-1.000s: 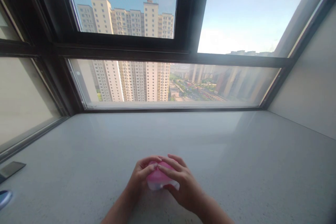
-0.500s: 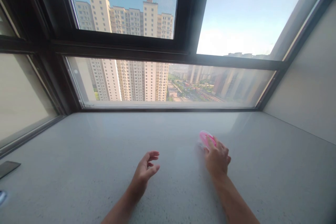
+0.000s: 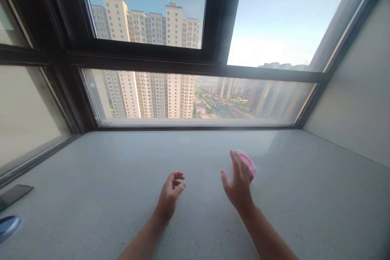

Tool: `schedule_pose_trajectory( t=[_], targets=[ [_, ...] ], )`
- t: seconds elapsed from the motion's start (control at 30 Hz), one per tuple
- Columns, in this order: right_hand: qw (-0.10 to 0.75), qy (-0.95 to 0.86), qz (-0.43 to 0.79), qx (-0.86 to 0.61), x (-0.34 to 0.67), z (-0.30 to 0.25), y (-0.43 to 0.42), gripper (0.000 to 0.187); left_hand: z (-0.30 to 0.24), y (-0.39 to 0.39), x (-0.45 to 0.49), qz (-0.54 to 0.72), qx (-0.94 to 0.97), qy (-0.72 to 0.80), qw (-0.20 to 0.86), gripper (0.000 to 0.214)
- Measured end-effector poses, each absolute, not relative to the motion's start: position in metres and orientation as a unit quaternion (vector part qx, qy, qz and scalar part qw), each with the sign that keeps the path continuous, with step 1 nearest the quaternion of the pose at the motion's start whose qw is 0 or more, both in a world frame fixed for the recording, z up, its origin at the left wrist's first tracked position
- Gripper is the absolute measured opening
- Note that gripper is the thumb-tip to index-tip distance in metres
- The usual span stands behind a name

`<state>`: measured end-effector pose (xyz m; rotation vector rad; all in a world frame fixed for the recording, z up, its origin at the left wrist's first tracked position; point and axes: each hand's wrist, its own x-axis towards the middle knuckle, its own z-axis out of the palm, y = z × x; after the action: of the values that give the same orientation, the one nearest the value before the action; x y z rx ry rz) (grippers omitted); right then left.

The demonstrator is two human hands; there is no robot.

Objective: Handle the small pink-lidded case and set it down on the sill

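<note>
My right hand (image 3: 240, 187) has its fingers stretched out and its thumb held apart. Just behind those fingers, on their right, is a small oval thing (image 3: 249, 162), pink and whitish, on the pale speckled sill (image 3: 201, 227). The fingers cover part of it, so its kind and whether they touch it are unclear. To the left, my left hand (image 3: 170, 197) hovers over the sill with loosely bent fingers and nothing in them.
A dark flat rectangular piece (image 3: 16, 196) lies at the sill's left, with a shiny blue, silver-rimmed oval object (image 3: 8, 227) nearer, cut off by the picture edge. Dark window frames (image 3: 195, 128) bound the back; a white wall (image 3: 356, 101) rises on the right.
My right hand has let go of the pink oval thing, opened its fingers and shifted slightly left. That thing now shows to the right of the fingers. My left hand has hardly moved.
</note>
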<state>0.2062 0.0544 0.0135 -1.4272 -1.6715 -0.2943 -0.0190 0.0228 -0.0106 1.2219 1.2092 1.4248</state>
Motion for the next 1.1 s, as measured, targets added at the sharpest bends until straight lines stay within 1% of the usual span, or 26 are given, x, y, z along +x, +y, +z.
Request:
schedule_pose_trajectory(
  t=[0.07, 0.1, 0.17, 0.2, 0.27, 0.3, 0.37, 0.43, 0.47, 0.57, 0.63, 0.73, 0.8, 0.93, 1.1],
  targets=[
    [0.466, -0.742, -0.02, -0.481, 0.184, 0.012, 0.041, 0.045, -0.01, 0.023, -0.018, 0.566, 0.502, 0.492, 0.431, 0.025],
    [0.462, -0.767, 0.043, -0.443, 0.172, 0.009, 0.034, 0.034, -0.009, 0.022, -0.017, 0.563, 0.507, 0.494, 0.426, 0.024],
    [0.418, -0.806, 0.164, -0.387, 0.151, 0.003, 0.022, 0.013, -0.008, 0.022, -0.016, 0.558, 0.519, 0.497, 0.415, 0.024],
    [0.376, -0.827, 0.21, -0.361, 0.143, 0.0, 0.018, 0.008, -0.007, 0.022, -0.016, 0.555, 0.525, 0.497, 0.411, 0.025],
    [0.284, -0.872, 0.259, -0.302, 0.134, -0.007, 0.014, 0.015, -0.006, 0.02, -0.015, 0.548, 0.537, 0.497, 0.404, 0.027],
    [0.259, -0.882, 0.261, -0.294, 0.132, -0.01, 0.015, 0.018, -0.004, 0.019, -0.013, 0.544, 0.543, 0.497, 0.402, 0.029],
    [0.242, -0.889, 0.24, -0.306, 0.132, -0.016, 0.02, 0.017, -0.002, 0.014, -0.009, 0.536, 0.557, 0.495, 0.397, 0.031],
    [0.251, -0.889, 0.208, -0.321, 0.134, -0.022, 0.025, 0.012, -0.001, 0.006, -0.002, 0.525, 0.58, 0.486, 0.39, 0.026],
    [0.257, -0.891, 0.195, -0.319, 0.134, -0.025, 0.027, 0.012, -0.001, 0.002, 0.002, 0.5, 0.625, 0.467, 0.376, 0.025],
    [0.267, -0.893, 0.19, -0.309, 0.134, -0.034, 0.03, 0.009, -0.002, -0.006, 0.012, 0.441, 0.695, 0.433, 0.367, 0.033],
    [0.28, -0.882, 0.229, -0.301, 0.133, -0.04, 0.031, 0.007, -0.004, -0.008, 0.015, 0.421, 0.703, 0.434, 0.375, 0.036],
    [0.285, -0.825, 0.368, -0.32, 0.129, -0.043, 0.035, 0.009, -0.005, -0.007, 0.014, 0.409, 0.698, 0.444, 0.385, 0.038],
    [0.283, -0.782, 0.439, -0.339, 0.124, -0.043, 0.04, 0.014, -0.005, -0.005, 0.013, 0.404, 0.698, 0.448, 0.385, 0.039],
    [0.316, -0.737, 0.483, -0.352, 0.114, -0.04, 0.047, 0.022, -0.005, -0.005, 0.012, 0.398, 0.7, 0.45, 0.386, 0.038],
    [0.407, -0.643, 0.532, -0.37, 0.116, -0.037, 0.037, 0.023, -0.005, -0.004, 0.012, 0.4, 0.692, 0.451, 0.398, 0.036]
  ],
)
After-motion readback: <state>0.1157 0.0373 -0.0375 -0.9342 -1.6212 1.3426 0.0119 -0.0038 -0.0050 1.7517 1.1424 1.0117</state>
